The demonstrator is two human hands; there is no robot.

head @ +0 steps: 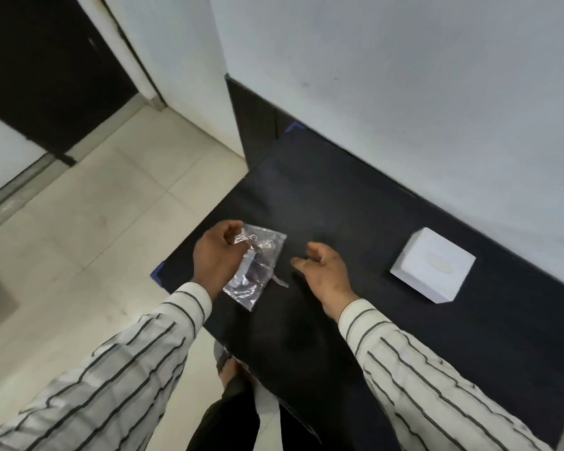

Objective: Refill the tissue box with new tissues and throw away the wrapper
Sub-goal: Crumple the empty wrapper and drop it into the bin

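Note:
A crumpled clear plastic wrapper hangs over the left part of the black table. My left hand pinches its upper left edge. My right hand hovers just right of the wrapper with fingers apart and nothing in it. A white tissue box sits closed on the table to the right, near the wall, with an oval opening on its top. No loose tissues show.
A white wall runs along the table's far side. Pale floor tiles lie to the left, with a dark doorway beyond. My feet and dark trousers show at the table's near edge.

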